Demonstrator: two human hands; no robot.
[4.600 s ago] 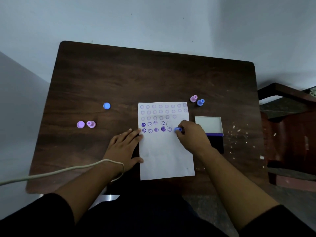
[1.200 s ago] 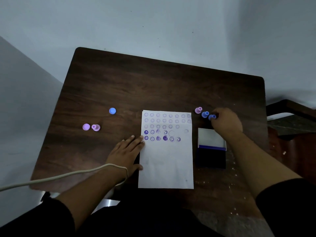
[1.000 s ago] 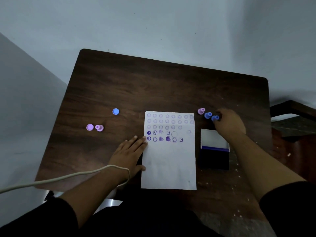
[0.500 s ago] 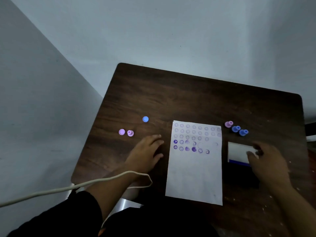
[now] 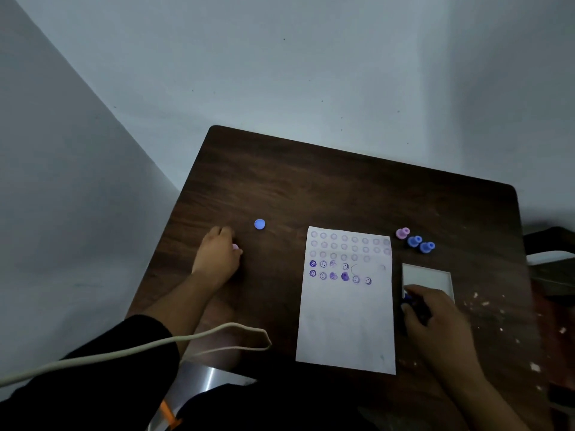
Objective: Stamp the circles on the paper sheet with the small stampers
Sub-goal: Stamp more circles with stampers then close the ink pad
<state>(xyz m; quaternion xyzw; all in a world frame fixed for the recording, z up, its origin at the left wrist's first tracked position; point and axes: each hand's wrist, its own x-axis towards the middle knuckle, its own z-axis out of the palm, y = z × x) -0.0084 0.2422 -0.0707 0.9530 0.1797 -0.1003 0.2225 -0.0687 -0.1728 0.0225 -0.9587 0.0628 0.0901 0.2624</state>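
The white paper sheet (image 5: 345, 321) lies on the dark wooden table (image 5: 342, 188), with rows of faint circles at its top and two rows of purple stamped faces below them. My left hand (image 5: 217, 259) is curled over a pink stamper (image 5: 235, 247) left of the sheet; only a sliver of pink shows at my thumb. My right hand (image 5: 435, 321) grips the dark base of the ink pad (image 5: 407, 298), whose white lid (image 5: 427, 276) stands open behind it. One pink stamper (image 5: 402, 233) and two blue stampers (image 5: 414, 241) (image 5: 427, 246) stand right of the sheet's top.
A round blue cap (image 5: 259, 224) lies between my left hand and the sheet. A pale cable (image 5: 186, 339) loops across my left forearm at the table's near edge. White specks (image 5: 501, 312) dot the table's right side. A grey wall (image 5: 280, 73) stands behind the table.
My left hand left the sheet's edge and reached left onto the pink stamper. My right hand set down the blue stamper beside the others and came back onto the ink pad. The view swung left.
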